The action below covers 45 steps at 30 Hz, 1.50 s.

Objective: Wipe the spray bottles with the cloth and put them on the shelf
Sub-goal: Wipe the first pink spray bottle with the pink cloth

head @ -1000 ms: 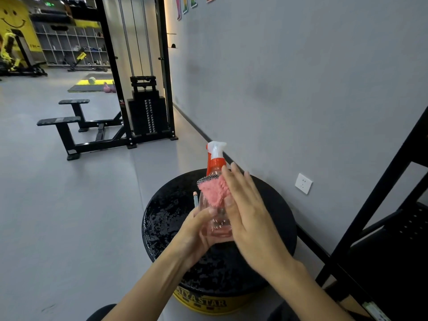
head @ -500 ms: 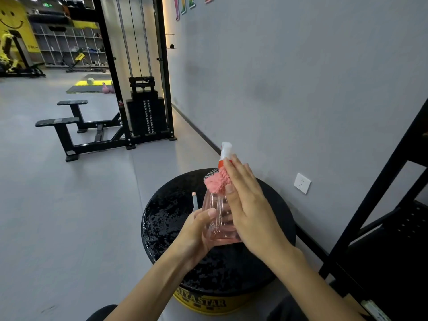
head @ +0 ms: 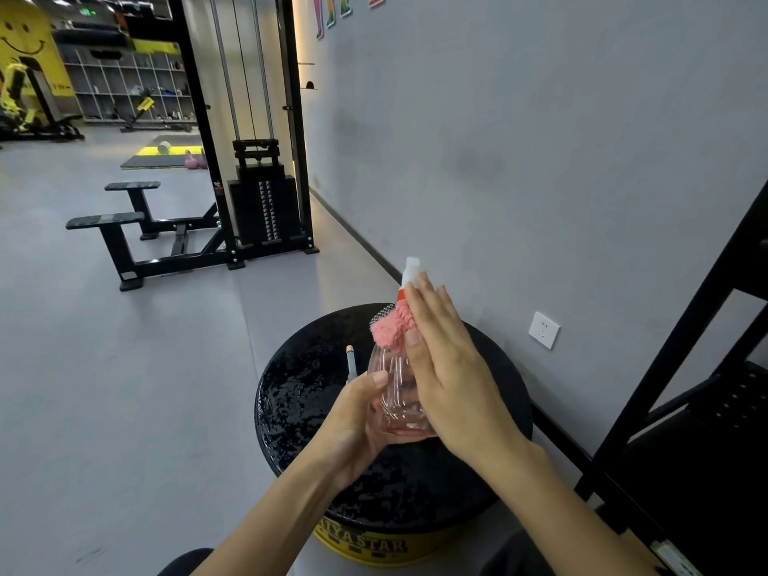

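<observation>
Bottle has tipped since a second ago: it was upright, now the spray bottle [head: 395,392] leans right toward the wall. The right hand [head: 449,367] and the pink cloth [head: 390,328] have slid up from the body to the shoulder and neck.

- Left hand [head: 353,421]: fingers curled round the bottle's lower body, thumb on the near face, gripping it.
- Right hand: fingers straight and together, flat on the bottle's right side, pressing the cloth against the neck. Not curled.
- Cloth bunched at the neck, a mesh edge poking out on its far side.
- White nozzle tip shows past the right fingertips; orange collar mostly covered.
- Bottle is clear pink, held over the round black stool [head: 299,392]; can't tell if its base touches.
- Thin grey stick with an orange tip [head: 351,361] stands just left of the bottle, by the left thumb; can't tell what holds it.
- Black metal shelf [head: 665,367] on the right, apart from the bottle.
- Wall socket [head: 543,330] between stool and shelf.
- Cable machine weight stack [head: 264,205] and bench [head: 106,221] far left.
</observation>
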{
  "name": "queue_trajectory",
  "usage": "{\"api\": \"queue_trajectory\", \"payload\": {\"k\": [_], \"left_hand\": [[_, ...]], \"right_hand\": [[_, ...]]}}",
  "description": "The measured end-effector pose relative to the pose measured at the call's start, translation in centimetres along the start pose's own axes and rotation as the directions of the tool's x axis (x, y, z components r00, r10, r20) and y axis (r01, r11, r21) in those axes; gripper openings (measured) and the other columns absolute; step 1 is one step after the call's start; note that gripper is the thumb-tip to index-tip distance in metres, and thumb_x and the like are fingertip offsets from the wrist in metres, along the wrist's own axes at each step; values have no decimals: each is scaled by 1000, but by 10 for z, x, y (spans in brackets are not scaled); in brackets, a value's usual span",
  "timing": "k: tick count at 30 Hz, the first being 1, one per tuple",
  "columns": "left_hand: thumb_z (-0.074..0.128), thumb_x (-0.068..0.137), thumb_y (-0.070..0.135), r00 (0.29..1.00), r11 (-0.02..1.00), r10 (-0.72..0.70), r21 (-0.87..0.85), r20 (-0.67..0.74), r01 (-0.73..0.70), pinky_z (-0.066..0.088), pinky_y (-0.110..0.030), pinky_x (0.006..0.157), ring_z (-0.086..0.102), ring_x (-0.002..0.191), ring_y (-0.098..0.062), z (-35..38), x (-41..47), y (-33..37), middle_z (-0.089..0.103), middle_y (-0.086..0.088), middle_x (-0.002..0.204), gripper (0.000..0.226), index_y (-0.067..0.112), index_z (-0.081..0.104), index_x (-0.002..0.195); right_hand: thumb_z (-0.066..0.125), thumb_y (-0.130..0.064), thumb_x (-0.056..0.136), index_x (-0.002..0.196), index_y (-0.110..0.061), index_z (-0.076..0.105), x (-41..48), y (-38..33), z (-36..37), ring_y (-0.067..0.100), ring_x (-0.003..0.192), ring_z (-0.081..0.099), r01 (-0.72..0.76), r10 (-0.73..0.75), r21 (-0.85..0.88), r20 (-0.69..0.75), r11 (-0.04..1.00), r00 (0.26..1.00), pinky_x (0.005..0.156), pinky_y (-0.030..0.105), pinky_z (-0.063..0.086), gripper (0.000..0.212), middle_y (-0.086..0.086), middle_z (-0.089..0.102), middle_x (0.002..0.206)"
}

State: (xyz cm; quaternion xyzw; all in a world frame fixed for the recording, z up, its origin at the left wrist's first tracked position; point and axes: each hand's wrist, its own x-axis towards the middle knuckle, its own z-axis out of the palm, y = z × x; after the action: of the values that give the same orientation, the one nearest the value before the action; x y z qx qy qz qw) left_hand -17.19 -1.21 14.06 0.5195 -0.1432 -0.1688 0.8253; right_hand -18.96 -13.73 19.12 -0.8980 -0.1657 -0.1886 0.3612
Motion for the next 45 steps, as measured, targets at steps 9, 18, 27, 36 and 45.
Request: {"api": "queue_trajectory", "payload": {"k": [9, 18, 27, 36, 45], "left_hand": [[63, 66, 49, 998, 1000, -25, -5, -53, 25, 59, -39, 68, 70, 92, -28, 0, 0, -1, 70, -20, 109, 49, 19, 75, 103], [54, 82, 40, 995, 997, -11, -79, -101, 3, 58, -34, 59, 72, 80, -23, 3, 2, -2, 73, -13, 99, 38, 16, 72, 106], [48, 88, 41, 996, 994, -28, -104, -84, 19, 58, -32, 54, 72, 69, -19, 0, 0, -4, 74, -8, 82, 36, 16, 70, 100], [64, 53, 42, 999, 976, 4, -218, -40, -12, 58, -36, 51, 71, 63, -23, -2, -1, -7, 73, -11, 79, 52, 13, 74, 95], [59, 74, 46, 998, 980, -18, -201, -55, 7, 58, -34, 53, 72, 69, -21, -5, -1, -6, 74, -10, 80, 41, 13, 75, 94]], "right_hand": [[11, -36, 103, 155, -24, 1, -13, 1, 11, 1, 146, -17, 84, -90, -278, -8, 957, 996, 122, 34, -3, 54, -11, -6, 162], [12, -33, 104, 154, -22, -5, -9, -3, 9, 2, 145, -20, 81, -80, -340, 16, 937, 997, 123, 34, -2, 55, -9, -11, 162], [20, -26, 104, 155, -22, 1, -5, -4, 8, 0, 145, -18, 98, -91, -286, 37, 953, 995, 122, 33, -4, 55, -11, -7, 162], [22, -28, 106, 154, -27, 0, -11, -6, 7, -3, 144, -19, 110, -97, -194, 72, 975, 993, 123, 35, -2, 53, -17, -10, 160], [25, -27, 107, 154, -30, 4, -12, -5, 9, 0, 145, -18, 105, -102, -142, 32, 984, 994, 122, 47, 5, 52, -21, -8, 160]]}}
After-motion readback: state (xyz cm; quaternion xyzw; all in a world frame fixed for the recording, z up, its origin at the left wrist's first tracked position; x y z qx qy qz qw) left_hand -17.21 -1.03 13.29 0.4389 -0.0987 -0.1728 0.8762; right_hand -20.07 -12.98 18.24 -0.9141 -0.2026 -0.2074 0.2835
